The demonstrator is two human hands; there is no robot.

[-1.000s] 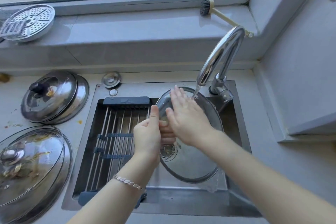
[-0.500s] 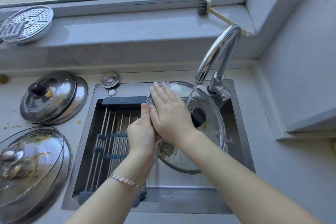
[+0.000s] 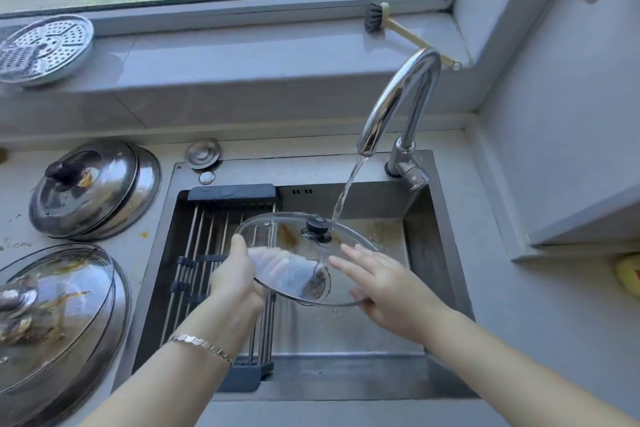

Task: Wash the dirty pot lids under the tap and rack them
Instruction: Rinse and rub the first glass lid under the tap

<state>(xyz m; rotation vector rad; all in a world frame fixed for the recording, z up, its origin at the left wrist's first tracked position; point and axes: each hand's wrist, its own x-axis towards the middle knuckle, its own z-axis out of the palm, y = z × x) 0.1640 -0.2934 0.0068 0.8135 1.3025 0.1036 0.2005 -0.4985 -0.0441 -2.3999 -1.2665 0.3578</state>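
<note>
A round glass lid (image 3: 287,260) with a black knob is held nearly flat over the sink, knob up, with brown smears on it. Water from the chrome tap (image 3: 398,104) falls beside the knob. My left hand (image 3: 235,281) grips the lid's left rim, thumb on top and fingers seen through the glass below. My right hand (image 3: 384,284) is at the lid's right rim, fingers straight and spread. A roll-up rack (image 3: 207,260) with dark end bars spans the sink's left half. Two dirty lid stacks wait on the counter: steel lids (image 3: 93,187) and large glass lids (image 3: 59,319).
The steel sink (image 3: 433,253) has brown residue on its floor. A perforated steamer plate (image 3: 45,48) and a dish brush (image 3: 391,26) lie on the window sill. A sink plug (image 3: 203,153) rests behind the sink. A yellow object (image 3: 628,274) sits at the far right.
The lid went from standing tilted with my right palm rubbing its face to lying nearly flat, knob up. My right hand came off its face and moved to the right rim.
</note>
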